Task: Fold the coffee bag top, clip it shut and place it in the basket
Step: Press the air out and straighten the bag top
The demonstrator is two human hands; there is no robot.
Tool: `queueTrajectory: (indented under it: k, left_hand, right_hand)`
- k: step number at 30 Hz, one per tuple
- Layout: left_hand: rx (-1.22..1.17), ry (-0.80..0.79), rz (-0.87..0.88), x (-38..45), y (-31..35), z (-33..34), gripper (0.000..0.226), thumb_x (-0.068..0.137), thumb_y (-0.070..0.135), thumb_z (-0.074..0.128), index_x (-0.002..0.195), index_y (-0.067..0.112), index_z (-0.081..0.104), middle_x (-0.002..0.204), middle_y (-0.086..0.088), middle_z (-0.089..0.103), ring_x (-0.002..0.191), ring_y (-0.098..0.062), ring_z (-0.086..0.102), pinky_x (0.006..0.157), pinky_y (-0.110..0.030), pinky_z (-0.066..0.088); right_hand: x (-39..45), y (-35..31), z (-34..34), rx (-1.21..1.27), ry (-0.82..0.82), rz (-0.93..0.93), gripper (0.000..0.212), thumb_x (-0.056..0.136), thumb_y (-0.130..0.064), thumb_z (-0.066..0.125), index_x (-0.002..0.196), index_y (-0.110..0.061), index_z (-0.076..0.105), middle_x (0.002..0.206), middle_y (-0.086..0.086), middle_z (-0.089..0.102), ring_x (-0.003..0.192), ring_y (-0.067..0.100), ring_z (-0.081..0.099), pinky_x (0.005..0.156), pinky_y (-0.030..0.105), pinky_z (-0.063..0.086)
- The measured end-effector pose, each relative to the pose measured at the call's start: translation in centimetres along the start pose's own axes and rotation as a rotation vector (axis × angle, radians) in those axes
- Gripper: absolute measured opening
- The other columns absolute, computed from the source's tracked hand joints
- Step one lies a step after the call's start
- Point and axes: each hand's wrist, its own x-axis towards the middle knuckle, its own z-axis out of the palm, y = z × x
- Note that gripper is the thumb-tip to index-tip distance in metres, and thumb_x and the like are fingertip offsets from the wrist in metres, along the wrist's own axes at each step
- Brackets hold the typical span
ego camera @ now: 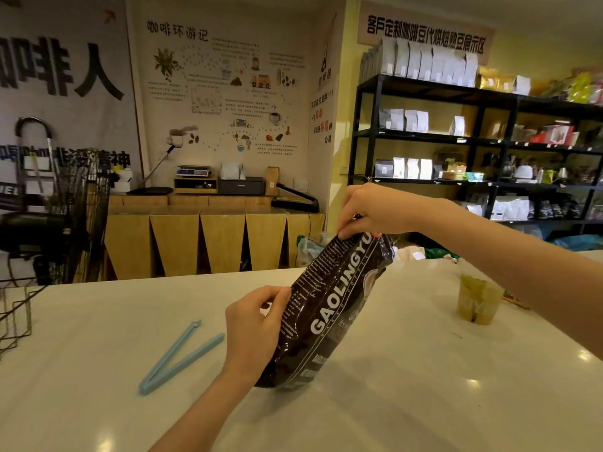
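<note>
The dark coffee bag (329, 314) stands on the white worktop (98, 402), its base down and its top leaning away to the right. The right hand (375, 210) pinches the bag's top edge from above, fingers closed on it. The left hand (257, 324) grips the bag's left side lower down. A pale blue clip (177, 357) lies open on the worktop, left of the bag and apart from it. The wire basket (16, 308) sits at the far left edge.

Two bare forearms, no sleeves showing to the frame's edge. The left hand (253, 324) and right hand (375, 210) carry no rings, watch or gloves; the fingers (280, 296) are slender, with short, unpainted nails.
</note>
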Motion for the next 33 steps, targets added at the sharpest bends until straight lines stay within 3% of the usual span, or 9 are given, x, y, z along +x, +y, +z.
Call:
queueTrajectory:
  k: [5,8,11,14,16,18,22,30,33]
  left_hand:
    - [-0.079,0.006,-0.049,-0.2,0.1,-0.6,0.005,0.082,0.035,0.055,0.079,0.032,0.059,0.076,0.017,0.063,0.077,-0.004,0.061,0.063,-0.014,0.045]
    - [-0.040,-0.099,-0.057,-0.4,0.6,-0.6,0.050,0.064,0.066,0.058,0.100,0.032,0.050,0.093,0.018,0.060,0.086,-0.001,0.058,0.070,-0.011,0.045]
    - [0.105,-0.145,0.042,-0.2,1.3,0.0,0.082,0.056,0.070,0.058,0.125,0.033,0.030,0.115,0.016,0.049,0.102,-0.003,0.049,0.086,-0.025,0.044]
    - [0.070,-0.053,0.076,0.0,1.7,0.3,0.064,0.068,0.052,0.065,0.122,0.029,0.039,0.117,0.007,0.053,0.101,-0.005,0.050,0.086,-0.024,0.046]
    - [0.050,-0.031,0.058,0.5,1.6,0.1,0.052,0.072,0.041,0.066,0.118,0.026,0.048,0.118,0.007,0.053,0.100,-0.002,0.047,0.084,-0.015,0.043]
    - [0.046,-0.056,0.034,1.2,1.5,-0.2,0.050,0.074,0.039,0.066,0.119,0.025,0.051,0.124,0.009,0.048,0.106,0.000,0.042,0.085,-0.012,0.037]
    - [0.013,-0.120,-0.009,2.2,2.0,-0.3,0.047,0.077,0.034,0.065,0.121,0.021,0.054,0.121,0.010,0.050,0.111,-0.005,0.045,0.096,-0.028,0.039]
    - [-0.138,-0.080,-0.056,1.8,2.3,-0.1,0.026,0.080,0.020,0.063,0.106,0.019,0.065,0.092,0.023,0.058,0.086,0.017,0.053,0.075,0.000,0.040]
    - [-0.180,-0.065,-0.089,1.5,2.2,-0.1,0.026,0.080,0.020,0.063,0.105,0.021,0.066,0.099,0.009,0.070,0.091,0.003,0.061,0.082,-0.015,0.049]
  right_hand:
    - [1.5,-0.7,0.0,0.059,0.019,-0.012,0.018,0.086,-0.023,0.057,0.096,-0.016,0.070,0.085,-0.006,0.065,0.079,0.009,0.060,0.073,0.017,0.048]
    - [2.1,-1.3,0.2,0.042,0.072,-0.050,0.019,0.087,-0.022,0.056,0.096,-0.013,0.069,0.089,0.000,0.068,0.081,0.013,0.061,0.071,0.019,0.049]
    - [2.9,-2.1,0.5,-0.026,0.160,-0.135,0.022,0.086,-0.029,0.054,0.089,-0.015,0.071,0.086,0.000,0.071,0.080,0.015,0.062,0.085,0.032,0.049]
    - [3.4,-2.8,1.7,-0.112,0.323,-0.192,0.034,0.084,-0.047,0.049,0.083,-0.020,0.070,0.080,-0.004,0.070,0.083,0.013,0.057,0.104,0.034,0.027]
    - [3.6,-3.0,3.0,-0.177,0.469,-0.231,0.042,0.082,-0.054,0.043,0.081,-0.022,0.070,0.079,-0.005,0.070,0.086,0.015,0.057,0.105,0.036,0.023]
    - [3.9,-2.9,4.6,-0.200,0.597,-0.250,0.046,0.083,-0.054,0.041,0.077,-0.020,0.070,0.074,-0.003,0.069,0.084,0.017,0.058,0.102,0.035,0.025]
    - [5.5,-3.1,6.7,-0.213,0.845,-0.311,0.053,0.090,-0.049,0.037,0.061,-0.014,0.065,0.062,-0.002,0.067,0.070,0.017,0.060,0.090,0.031,0.033]
    - [7.0,-2.5,7.2,-0.391,1.053,-0.399,0.058,0.093,-0.042,0.037,0.046,-0.013,0.057,0.043,-0.002,0.057,0.052,0.016,0.051,0.074,0.029,0.036]
    - [7.2,-2.5,7.0,-0.483,1.156,-0.395,0.057,0.092,-0.038,0.043,0.042,-0.014,0.052,0.038,-0.003,0.053,0.048,0.016,0.047,0.070,0.030,0.035]
